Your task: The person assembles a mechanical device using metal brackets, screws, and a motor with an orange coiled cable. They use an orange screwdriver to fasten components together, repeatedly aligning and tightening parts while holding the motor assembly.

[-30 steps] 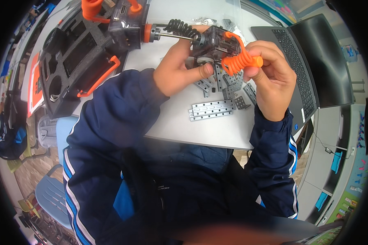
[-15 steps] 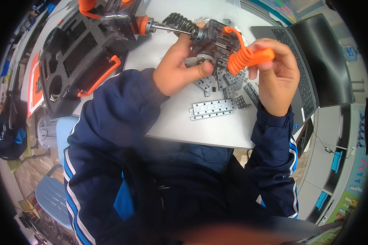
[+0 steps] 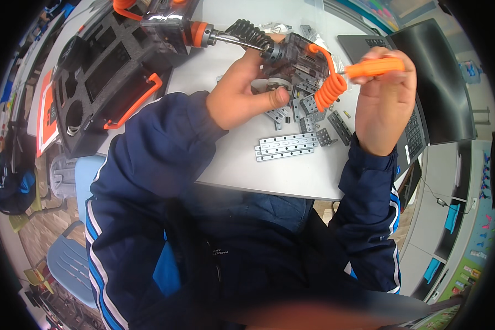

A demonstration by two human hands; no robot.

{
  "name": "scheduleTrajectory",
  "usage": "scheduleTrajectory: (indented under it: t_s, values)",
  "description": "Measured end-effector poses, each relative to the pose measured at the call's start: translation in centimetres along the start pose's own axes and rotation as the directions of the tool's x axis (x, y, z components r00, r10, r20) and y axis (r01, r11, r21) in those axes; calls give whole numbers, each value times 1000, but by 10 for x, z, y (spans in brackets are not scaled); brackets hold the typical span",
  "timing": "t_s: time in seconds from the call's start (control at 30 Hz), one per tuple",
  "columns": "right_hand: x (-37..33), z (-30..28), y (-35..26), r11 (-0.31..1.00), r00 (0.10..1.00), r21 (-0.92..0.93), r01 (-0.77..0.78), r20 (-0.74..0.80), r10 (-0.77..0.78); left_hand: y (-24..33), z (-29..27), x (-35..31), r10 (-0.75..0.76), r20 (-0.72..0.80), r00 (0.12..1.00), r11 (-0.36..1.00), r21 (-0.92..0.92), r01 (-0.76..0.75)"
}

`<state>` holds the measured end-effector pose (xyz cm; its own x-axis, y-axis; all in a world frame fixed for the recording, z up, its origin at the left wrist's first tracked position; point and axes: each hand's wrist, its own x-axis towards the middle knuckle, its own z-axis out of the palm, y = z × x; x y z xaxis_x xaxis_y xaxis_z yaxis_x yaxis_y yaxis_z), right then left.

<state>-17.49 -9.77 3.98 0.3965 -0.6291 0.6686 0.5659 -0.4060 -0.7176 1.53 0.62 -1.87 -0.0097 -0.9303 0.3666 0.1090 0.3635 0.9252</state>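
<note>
In my left hand is a dark translucent motor module, gripped with the thumb on the near side and the fingers mostly hidden behind it. A metal shaft joins it to a second dark block with an orange collar. An orange coiled cable hangs from the module's right end, and a black coiled cable lies behind the shaft. My right hand pinches an orange-handled screwdriver, held level to the right of the coil. The screwdriver's thin tip points left, apart from the module.
Silver perforated plates, small brackets and screws lie on the white table below the module. An open laptop stands at the right. A black foam-lined case with an orange handle occupies the left side.
My right hand has moved right with the screwdriver, away from the orange coil, exposing its tip. The module in my left hand has shifted slightly right and down.
</note>
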Motion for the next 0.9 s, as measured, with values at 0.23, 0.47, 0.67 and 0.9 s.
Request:
scheduleTrajectory:
  t_s: [0.23,0.47,0.67,0.9]
  values:
    - [-13,17,-1,978,990,-207,-39,123,66,-1,1,1,63,5,998,997,39,-63]
    - [-13,19,0,974,993,-227,19,119,9,1,1,1,28,15,999,999,16,-28]
    - [-14,20,-3,961,989,-273,38,151,4,2,2,1,21,-2,1000,999,41,-21]
    - [-15,22,-2,943,998,-330,49,63,-30,2,3,1,11,-18,1000,1000,-14,-11]
